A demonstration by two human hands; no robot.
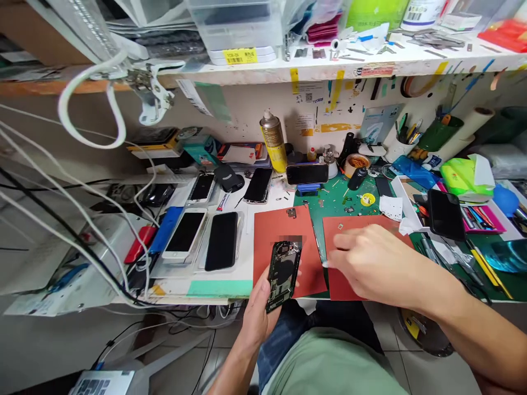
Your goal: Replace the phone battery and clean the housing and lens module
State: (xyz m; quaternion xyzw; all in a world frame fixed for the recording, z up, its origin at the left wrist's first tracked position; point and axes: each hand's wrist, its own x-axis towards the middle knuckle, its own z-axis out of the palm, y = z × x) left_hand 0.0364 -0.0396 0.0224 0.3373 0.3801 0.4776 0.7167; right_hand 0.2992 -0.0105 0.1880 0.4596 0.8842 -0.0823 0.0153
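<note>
My left hand (pixel 260 312) holds an opened phone (pixel 284 274), its inner parts facing up, over the front of the left red mat (pixel 272 227). My right hand (pixel 356 258) is above the right red mat (pixel 337 288), its fingers bent together and blurred; what they hold, if anything, I cannot make out. A thin dark tool (pixel 317 238) lies along the gap between the mats, its tip end close to my right fingertips. Near the back of the left mat is a small dark part (pixel 291 213). A tiny light piece (pixel 340 226) sits on the right mat.
Left of the mats lie a white phone (pixel 186 235) and a black phone (pixel 221 241). Behind stand a spray can (pixel 274 142) and a phone on a blue stand (pixel 307 174). A tray (pixel 405 206) with tools is at the right. A shelf (pixel 321 71) overhangs the back.
</note>
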